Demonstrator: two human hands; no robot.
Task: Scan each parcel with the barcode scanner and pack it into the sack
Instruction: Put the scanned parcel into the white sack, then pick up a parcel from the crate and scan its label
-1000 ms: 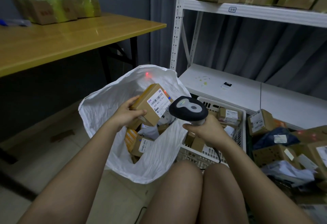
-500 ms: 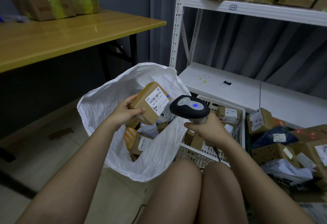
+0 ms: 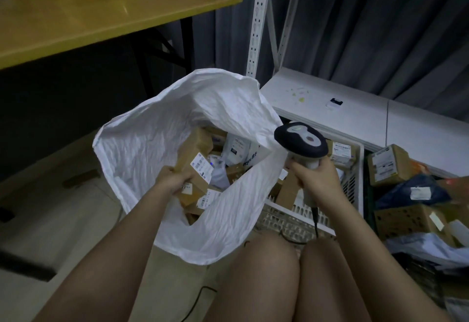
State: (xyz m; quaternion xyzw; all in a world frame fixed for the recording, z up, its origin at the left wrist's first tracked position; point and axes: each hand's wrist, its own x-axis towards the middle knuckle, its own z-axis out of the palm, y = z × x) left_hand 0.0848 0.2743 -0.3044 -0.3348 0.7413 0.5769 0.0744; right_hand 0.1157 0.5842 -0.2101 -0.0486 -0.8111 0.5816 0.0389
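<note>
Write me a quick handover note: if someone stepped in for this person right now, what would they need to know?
Left hand grips a brown cardboard parcel with a white barcode label, lowered inside the open white woven sack, not yet released.
Right hand holds the black-and-grey handheld barcode scanner upright beside the sack.
Done: several parcels already lie in the sack.
Left: let go of this parcel, then scan and pack those waiting in the white plastic crate.

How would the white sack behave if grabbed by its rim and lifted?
The white sack looks thin and crumpled, so its rim would likely fold and collapse. With many parcels inside, it is probably heavy and would sag at the bottom.
</note>
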